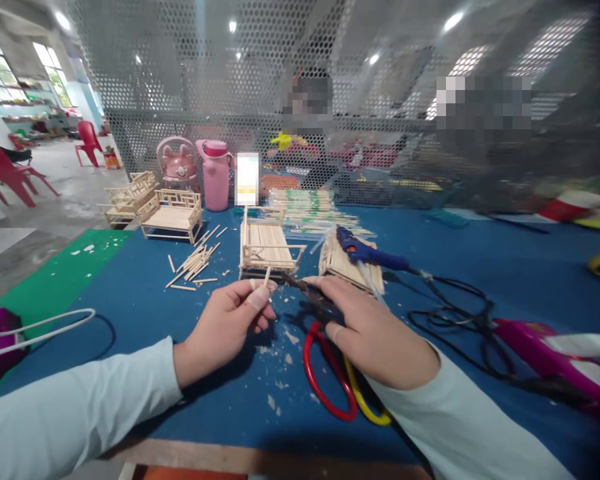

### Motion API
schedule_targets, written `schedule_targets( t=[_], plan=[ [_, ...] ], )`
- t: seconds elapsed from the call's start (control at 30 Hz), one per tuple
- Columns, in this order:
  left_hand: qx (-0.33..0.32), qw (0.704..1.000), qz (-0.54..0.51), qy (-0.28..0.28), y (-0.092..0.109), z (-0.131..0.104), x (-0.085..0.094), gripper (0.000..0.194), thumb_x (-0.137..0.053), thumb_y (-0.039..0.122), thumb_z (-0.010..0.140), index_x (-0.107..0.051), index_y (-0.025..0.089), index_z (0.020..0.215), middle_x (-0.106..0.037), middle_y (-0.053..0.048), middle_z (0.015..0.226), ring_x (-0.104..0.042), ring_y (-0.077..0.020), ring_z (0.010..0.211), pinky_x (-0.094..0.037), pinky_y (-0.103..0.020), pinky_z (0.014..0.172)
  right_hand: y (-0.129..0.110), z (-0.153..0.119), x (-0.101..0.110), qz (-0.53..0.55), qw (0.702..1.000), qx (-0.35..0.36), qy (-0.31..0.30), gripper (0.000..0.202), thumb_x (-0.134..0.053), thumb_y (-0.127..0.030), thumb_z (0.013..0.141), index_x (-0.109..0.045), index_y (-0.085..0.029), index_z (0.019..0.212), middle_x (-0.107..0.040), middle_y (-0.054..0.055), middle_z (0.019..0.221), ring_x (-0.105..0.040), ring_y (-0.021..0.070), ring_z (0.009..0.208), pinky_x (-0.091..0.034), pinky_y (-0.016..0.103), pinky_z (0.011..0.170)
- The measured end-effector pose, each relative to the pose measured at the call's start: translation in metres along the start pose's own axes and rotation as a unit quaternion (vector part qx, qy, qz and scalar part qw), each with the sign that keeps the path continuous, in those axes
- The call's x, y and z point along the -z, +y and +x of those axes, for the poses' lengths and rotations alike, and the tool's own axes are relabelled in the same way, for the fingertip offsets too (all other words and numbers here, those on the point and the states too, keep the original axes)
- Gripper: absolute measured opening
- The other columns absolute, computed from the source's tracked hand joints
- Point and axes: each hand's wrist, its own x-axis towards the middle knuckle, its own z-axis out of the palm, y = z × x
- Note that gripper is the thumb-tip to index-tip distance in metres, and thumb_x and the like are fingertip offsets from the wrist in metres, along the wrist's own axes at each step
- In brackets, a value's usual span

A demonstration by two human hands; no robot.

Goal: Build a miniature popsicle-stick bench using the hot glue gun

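Between the fingertips of my left hand [233,317] is a short thin wooden stick [267,275], held nearly upright. My right hand [370,327] is closed around a dark plier-like cutting tool [323,301], whose narrow tip points left toward the stick. Below that hand show a red loop handle [307,373] and a yellow loop handle [365,403]; I cannot tell whether they belong to this tool. Just beyond my hands stands a miniature bench of wooden sticks [265,243]. A blue glue gun [370,253] rests on another stick piece [330,257] by my right hand.
Loose cut sticks [195,263] lie left of the bench. Finished miniature benches [173,217] stand farther back, near a pink bottle [217,177]. Bundled sticks [305,207] lie before a perforated metal screen [220,80]. A black cable [450,320] coils at right. Someone sits behind the screen.
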Motion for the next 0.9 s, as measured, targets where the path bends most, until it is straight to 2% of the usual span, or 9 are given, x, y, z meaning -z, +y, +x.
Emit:
schedule_targets(
  t=[0.17, 0.37, 0.57, 0.9],
  plan=[
    [-0.015, 1.0, 0.021, -0.008, -0.002, -0.003, 0.005, 0.041, -0.065, 0.052, 0.074, -0.058, 0.013, 0.067, -0.056, 0.002, 0.058, -0.047, -0.0054, 0.049, -0.04, -0.019, 0.049, -0.007, -0.002, -0.005, -0.015, 0.999, 0.019, -0.025, 0.063, -0.043, -0.014, 0.065, -0.052, -0.011, 0.127, -0.057, 0.016, 0.126, -0.05, 0.0297, 0.124, -0.039, 0.049, 0.105],
    [-0.026, 1.0, 0.015, 0.003, -0.004, -0.006, 0.004, 0.036, -0.066, 0.047, 0.075, -0.059, 0.013, 0.07, -0.056, 0.002, 0.058, -0.048, -0.0052, 0.049, -0.04, -0.018, 0.05, -0.008, -0.002, -0.005, -0.019, 0.999, 0.019, -0.023, 0.063, -0.044, -0.013, 0.065, -0.052, -0.012, 0.128, -0.056, 0.016, 0.127, -0.049, 0.0301, 0.124, -0.04, 0.049, 0.104],
    [-0.012, 1.0, 0.011, -0.014, -0.006, -0.008, 0.004, 0.032, -0.065, 0.042, 0.075, -0.057, 0.013, 0.064, -0.055, 0.002, 0.057, -0.048, -0.0053, 0.048, -0.041, -0.018, 0.049, -0.01, -0.001, -0.006, -0.005, 0.998, 0.037, -0.04, 0.063, -0.044, -0.011, 0.065, -0.052, -0.012, 0.127, -0.059, 0.015, 0.12, -0.054, 0.0282, 0.115, -0.042, 0.047, 0.101],
    [-0.007, 0.995, 0.088, -0.046, -0.008, -0.005, 0.008, 0.03, -0.054, 0.033, 0.083, -0.053, 0.014, 0.061, -0.052, 0.002, 0.055, -0.045, -0.0059, 0.047, -0.038, -0.019, 0.049, -0.01, 0.0, -0.012, -0.016, 0.999, 0.031, -0.022, 0.061, -0.046, -0.008, 0.061, -0.057, -0.012, 0.121, -0.062, 0.014, 0.114, -0.057, 0.028, 0.109, -0.043, 0.043, 0.099]
  ],
)
